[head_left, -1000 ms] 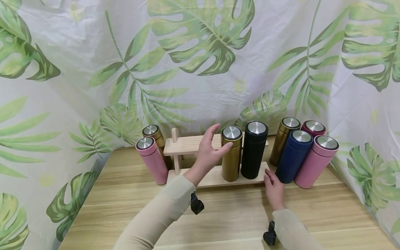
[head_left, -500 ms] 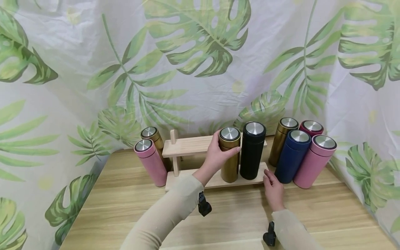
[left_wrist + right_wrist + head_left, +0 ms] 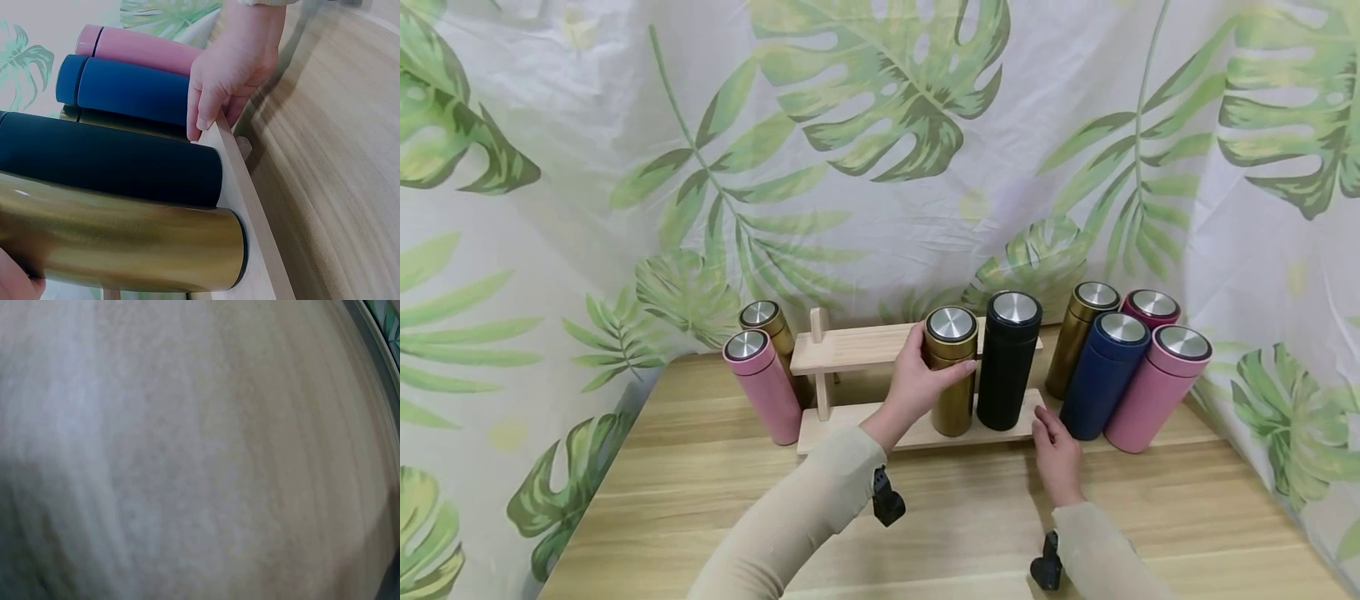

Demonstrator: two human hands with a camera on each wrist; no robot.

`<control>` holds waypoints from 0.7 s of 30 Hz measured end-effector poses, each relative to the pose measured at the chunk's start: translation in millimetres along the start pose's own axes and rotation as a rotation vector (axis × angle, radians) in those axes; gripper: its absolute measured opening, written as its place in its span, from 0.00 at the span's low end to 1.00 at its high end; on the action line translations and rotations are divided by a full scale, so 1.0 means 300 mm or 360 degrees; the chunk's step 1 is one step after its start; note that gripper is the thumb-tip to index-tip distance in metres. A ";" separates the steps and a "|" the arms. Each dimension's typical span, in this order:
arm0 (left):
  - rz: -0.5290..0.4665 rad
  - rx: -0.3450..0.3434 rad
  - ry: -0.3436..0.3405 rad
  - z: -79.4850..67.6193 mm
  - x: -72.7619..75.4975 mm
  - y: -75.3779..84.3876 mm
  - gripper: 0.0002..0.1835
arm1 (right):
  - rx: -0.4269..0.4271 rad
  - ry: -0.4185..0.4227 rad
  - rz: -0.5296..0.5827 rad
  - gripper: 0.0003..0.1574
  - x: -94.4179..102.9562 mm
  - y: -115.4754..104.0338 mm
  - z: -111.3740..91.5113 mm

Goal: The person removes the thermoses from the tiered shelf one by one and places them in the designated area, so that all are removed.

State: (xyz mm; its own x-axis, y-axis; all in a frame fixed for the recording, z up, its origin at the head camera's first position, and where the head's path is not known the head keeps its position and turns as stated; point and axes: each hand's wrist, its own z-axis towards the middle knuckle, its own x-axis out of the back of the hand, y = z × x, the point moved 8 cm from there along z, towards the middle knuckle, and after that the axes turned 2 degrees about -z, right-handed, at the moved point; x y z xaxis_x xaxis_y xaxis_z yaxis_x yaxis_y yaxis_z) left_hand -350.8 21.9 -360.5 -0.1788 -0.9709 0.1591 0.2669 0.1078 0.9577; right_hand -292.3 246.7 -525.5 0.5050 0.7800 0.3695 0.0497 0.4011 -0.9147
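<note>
My left hand [image 3: 915,379] curls round the upper part of a gold vacuum flask [image 3: 952,408], thumb across its front. This flask stands upright on the lower board of a two-tier wooden rack [image 3: 868,429], at the board's right half. A black flask [image 3: 1004,375] is close on its right, on the same board. With thumb and fingers, my right hand [image 3: 1060,458] pinches the right end of the lower board; the left wrist view shows the right hand [image 3: 231,69] at that corner. Only the bare tabletop [image 3: 187,450] fills the right wrist view.
Right of the rack stand a second gold flask [image 3: 1072,342], a blue flask [image 3: 1103,379], a red flask [image 3: 1152,307] and a pink flask [image 3: 1157,392]. Another pink flask [image 3: 769,392] and a gold flask [image 3: 777,332] stand left. A leaf-patterned curtain [image 3: 880,233] hangs behind.
My left hand has moved right from beside the gold flask and closed its grip round it. The flask still stands on the lower board, and my right hand has kept its place.
</note>
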 end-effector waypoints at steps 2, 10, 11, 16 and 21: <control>-0.0016 -0.0033 0.0014 -0.010 0.006 0.003 0.37 | 0.0012 -0.0005 0.0009 0.21 -0.002 0.002 -0.001; -0.0082 -0.0193 0.0151 -0.068 0.064 0.047 0.37 | 0.0053 0.0021 -0.0004 0.21 -0.002 -0.002 -0.003; -0.0077 -0.0213 0.0168 -0.082 0.073 0.065 0.37 | 0.0052 0.0023 -0.0011 0.21 -0.002 -0.003 -0.004; -0.0013 -0.0312 0.0200 -0.150 0.116 0.170 0.34 | 0.0048 0.0027 0.0010 0.21 -0.002 -0.002 -0.005; 0.0073 -0.0424 0.0191 -0.185 0.157 0.210 0.33 | 0.0047 0.0031 0.0041 0.21 0.001 -0.005 -0.007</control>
State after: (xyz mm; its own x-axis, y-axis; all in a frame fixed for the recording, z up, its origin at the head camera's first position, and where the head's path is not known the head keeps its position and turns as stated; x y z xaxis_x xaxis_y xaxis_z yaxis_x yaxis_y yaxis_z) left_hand -289.8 -29.0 -305.9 -0.0519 -0.9864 0.1562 0.5141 0.1077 0.8509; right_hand -290.4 245.3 -524.4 0.5224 0.7811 0.3421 0.0107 0.3951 -0.9186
